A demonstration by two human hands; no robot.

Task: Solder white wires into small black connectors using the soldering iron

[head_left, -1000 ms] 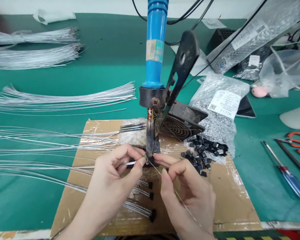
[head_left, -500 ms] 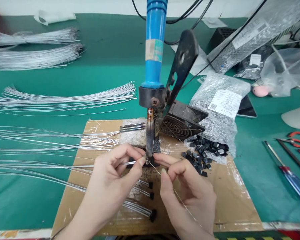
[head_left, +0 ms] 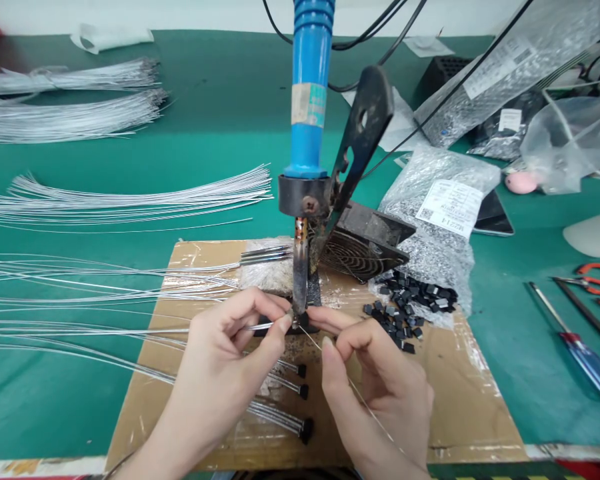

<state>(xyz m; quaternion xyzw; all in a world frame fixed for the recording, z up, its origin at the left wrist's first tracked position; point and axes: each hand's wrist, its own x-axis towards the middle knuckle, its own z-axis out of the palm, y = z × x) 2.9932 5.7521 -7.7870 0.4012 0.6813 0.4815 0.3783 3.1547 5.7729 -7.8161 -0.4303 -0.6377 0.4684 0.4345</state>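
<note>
My left hand (head_left: 225, 363) pinches thin silver wires (head_left: 215, 328) that run in from the left, their ends held at the tip of the soldering iron (head_left: 300, 280). My right hand (head_left: 375, 387) pinches a fine solder wire (head_left: 353, 390) whose end reaches the same tip. A small black part (head_left: 303, 320) sits right under the tip, between my fingertips. The iron has a blue handle (head_left: 310, 87) and hangs upright in a dark metal stand (head_left: 360, 140). Below my hands, three wire bundles with black caps (head_left: 300, 390) lie on the cardboard sheet (head_left: 460, 393).
A heap of small black parts (head_left: 410, 307) lies right of the iron beside a silver bag with a label (head_left: 445, 213). Fans of silver wire (head_left: 130, 197) cover the green mat at left. A screwdriver (head_left: 575, 353) and red-handled pliers (head_left: 593, 283) lie at right.
</note>
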